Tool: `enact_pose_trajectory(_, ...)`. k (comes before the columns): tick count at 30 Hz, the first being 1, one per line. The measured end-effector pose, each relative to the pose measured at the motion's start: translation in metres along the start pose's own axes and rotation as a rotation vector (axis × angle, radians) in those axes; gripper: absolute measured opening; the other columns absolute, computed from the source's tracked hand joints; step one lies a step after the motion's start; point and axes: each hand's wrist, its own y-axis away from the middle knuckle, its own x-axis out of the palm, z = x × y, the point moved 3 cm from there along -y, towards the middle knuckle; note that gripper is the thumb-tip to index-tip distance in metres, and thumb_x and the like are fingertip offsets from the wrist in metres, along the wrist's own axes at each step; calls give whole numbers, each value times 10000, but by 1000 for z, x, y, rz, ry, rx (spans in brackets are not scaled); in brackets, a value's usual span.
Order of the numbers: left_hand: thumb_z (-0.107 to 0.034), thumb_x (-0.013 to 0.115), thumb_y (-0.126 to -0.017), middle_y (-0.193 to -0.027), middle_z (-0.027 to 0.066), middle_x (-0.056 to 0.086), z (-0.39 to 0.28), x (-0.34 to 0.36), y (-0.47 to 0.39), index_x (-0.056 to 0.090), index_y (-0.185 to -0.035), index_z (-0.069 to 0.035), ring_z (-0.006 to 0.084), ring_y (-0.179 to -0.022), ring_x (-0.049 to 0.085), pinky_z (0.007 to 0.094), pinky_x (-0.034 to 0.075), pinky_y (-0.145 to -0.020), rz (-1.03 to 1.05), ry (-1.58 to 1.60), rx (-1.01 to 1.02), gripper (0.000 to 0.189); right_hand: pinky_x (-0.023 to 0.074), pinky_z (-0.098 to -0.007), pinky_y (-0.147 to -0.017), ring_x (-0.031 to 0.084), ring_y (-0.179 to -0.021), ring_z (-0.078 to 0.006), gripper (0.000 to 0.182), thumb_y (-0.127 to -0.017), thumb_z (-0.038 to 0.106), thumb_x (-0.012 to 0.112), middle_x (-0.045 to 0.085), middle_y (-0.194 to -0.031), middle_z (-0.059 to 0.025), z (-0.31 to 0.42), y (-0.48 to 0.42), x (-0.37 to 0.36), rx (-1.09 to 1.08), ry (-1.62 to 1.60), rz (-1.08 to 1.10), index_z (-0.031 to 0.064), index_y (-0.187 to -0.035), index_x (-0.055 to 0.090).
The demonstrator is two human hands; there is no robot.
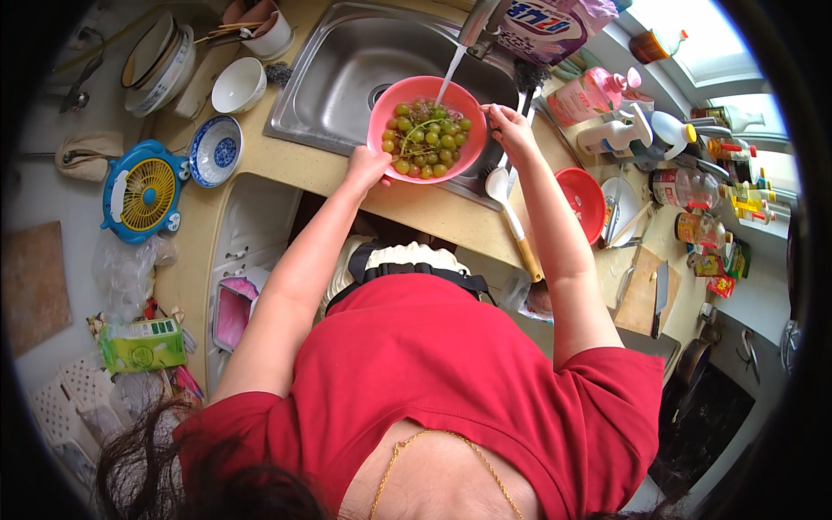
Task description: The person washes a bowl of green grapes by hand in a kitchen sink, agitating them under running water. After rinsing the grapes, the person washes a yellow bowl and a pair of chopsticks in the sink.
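Observation:
A pink plastic bowl (478, 140) is held over the front of a stainless steel sink (338, 65). In it lies a bunch of green grapes (426, 140) with its stems showing. Water runs from the faucet (478, 26) in a stream (450, 75) onto the grapes near the bowl's far side. My left hand (369, 167) grips the rim at the near left, its thumb on top. At the right side, my right hand (511, 130) pinches the rim between thumb and fingers. The fingers under the bowl are partly hidden.
A long-handled brush (510, 208) lies on the counter right of the sink. Beyond my right arm are a red basin (578, 201) and a kitchen knife (661, 296) on a cutting board (634, 299). A white bowl (239, 84), patterned bowl (216, 151) and blue fan (144, 193) stand left.

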Motion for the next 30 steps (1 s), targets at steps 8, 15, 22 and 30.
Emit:
enact_pose_trajectory(8,-56,512,-738,-705,139,637,-3,1,0,613,-878,74,184,-504,613,282,481,-388,1,-16,0,216,312,-158,-539,382,-663,-14,239,-889,307,548,511,-761,71,0,10,1,8,40,8,99,-939,654)
enact_pose_trajectory(15,-49,502,-731,-659,129,630,-1,0,3,618,-831,72,178,-497,609,280,483,-396,-2,7,-13,195,458,-247,-629,583,-652,-80,311,-759,357,691,664,-722,-26,14,-36,-24,-209,532,-375,49,-801,684)
enact_pose_trajectory(22,-57,507,-734,-668,132,633,-2,-1,6,617,-836,73,176,-501,613,277,486,-399,8,15,-16,198,432,-409,-890,533,-1003,-329,304,-741,307,596,537,-1062,-163,-11,-63,-30,-140,1250,-416,146,-996,636)
enact_pose_trajectory(30,-65,518,-738,-683,138,637,3,-2,5,610,-861,83,188,-512,623,279,492,-400,10,19,-35,214,437,-408,-869,526,-1014,-322,257,-762,335,595,547,-1051,-161,-11,-69,-29,-101,1186,-346,115,-875,661)
